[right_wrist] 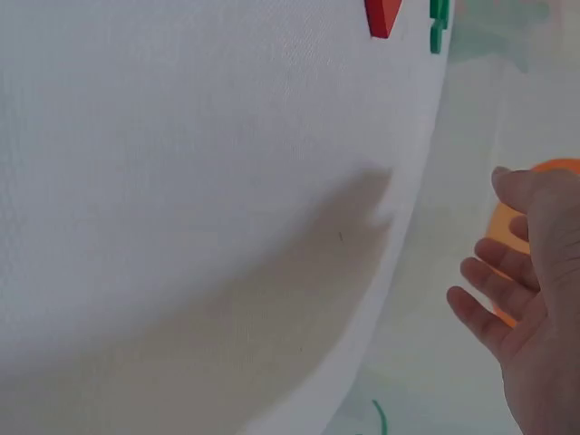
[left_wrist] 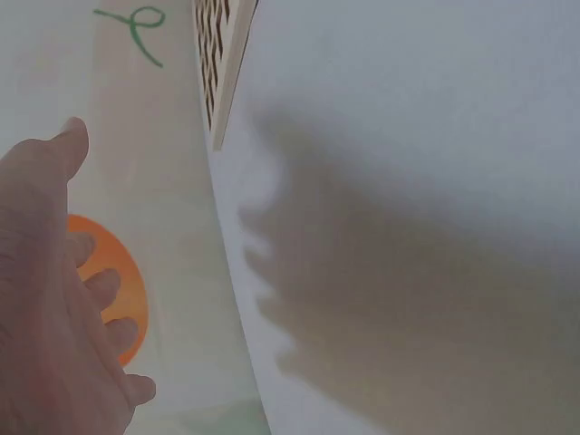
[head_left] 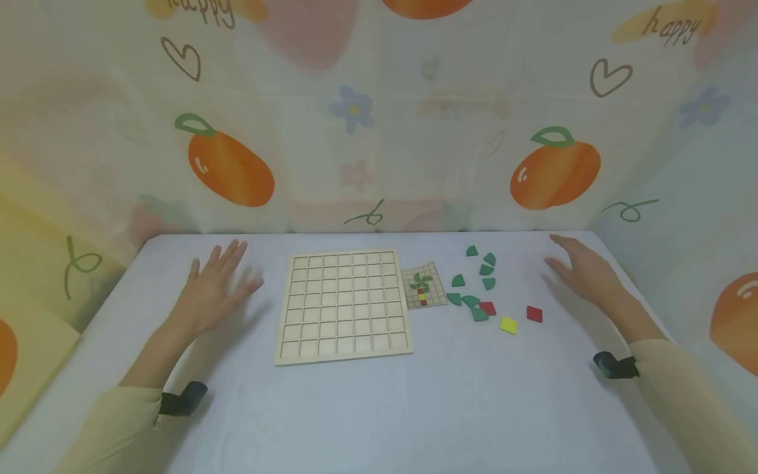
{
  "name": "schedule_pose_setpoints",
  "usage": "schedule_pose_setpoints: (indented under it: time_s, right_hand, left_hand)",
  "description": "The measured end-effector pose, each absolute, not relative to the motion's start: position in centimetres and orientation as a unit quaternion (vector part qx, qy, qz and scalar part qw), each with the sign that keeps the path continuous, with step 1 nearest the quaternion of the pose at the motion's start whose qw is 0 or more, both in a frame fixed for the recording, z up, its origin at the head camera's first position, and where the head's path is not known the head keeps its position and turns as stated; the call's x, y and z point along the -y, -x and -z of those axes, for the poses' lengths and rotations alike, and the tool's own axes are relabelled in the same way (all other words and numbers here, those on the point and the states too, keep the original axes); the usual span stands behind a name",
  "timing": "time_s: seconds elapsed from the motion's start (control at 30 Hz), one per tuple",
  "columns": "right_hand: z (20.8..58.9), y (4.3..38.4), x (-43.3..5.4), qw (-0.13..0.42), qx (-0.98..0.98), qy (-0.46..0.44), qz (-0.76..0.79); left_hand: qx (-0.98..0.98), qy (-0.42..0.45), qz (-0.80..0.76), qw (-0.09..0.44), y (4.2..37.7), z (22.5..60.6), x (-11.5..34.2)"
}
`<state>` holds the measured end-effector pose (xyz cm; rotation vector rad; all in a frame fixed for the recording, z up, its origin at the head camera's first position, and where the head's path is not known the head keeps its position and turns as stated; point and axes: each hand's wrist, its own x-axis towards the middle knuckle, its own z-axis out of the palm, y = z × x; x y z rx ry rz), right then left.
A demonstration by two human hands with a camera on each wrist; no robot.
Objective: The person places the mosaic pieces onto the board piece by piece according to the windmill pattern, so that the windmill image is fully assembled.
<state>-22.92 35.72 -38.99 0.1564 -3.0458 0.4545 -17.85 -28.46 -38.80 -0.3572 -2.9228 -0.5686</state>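
In the head view my left hand (head_left: 214,293) hovers over the table's left side, fingers spread, holding nothing. To its right lies a pale wooden grid board (head_left: 345,306) with bare square cells. A small pattern card (head_left: 439,289) printed with a green, red and yellow figure rests against the board's right edge. Several green quarter-round pieces (head_left: 458,281) are scattered right of the card, near a red square (head_left: 534,314), another red square (head_left: 488,308) and a yellow square (head_left: 508,325). My right hand (head_left: 586,270) is raised at the far right, empty, its fingers loosely extended.
A white cloth covers the table (head_left: 367,415). Behind it hangs a curtain (head_left: 403,164) printed with oranges, hearts and flowers, which continues along both sides. A dark camera band (head_left: 185,399) sits on the left wrist and another band (head_left: 616,366) on the right.
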Motion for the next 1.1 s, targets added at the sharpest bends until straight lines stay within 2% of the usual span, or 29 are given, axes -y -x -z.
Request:
schedule_pose_setpoints:
  time_s: [0.77, 1.1]
  right_hand:
    - [38.9, 22.7, -32.8, 0.033, 0.979, -0.081, -0.186]
    - [38.9, 23.0, -31.9, 0.014, 0.98, -0.09, -0.176]
  left_hand:
    - [0.976, 0.143, 0.159, 0.034, 16.9, 39.6, 25.9]
    - [0.978, 0.144, 0.153, 0.017, 16.6, 40.0, 25.3]
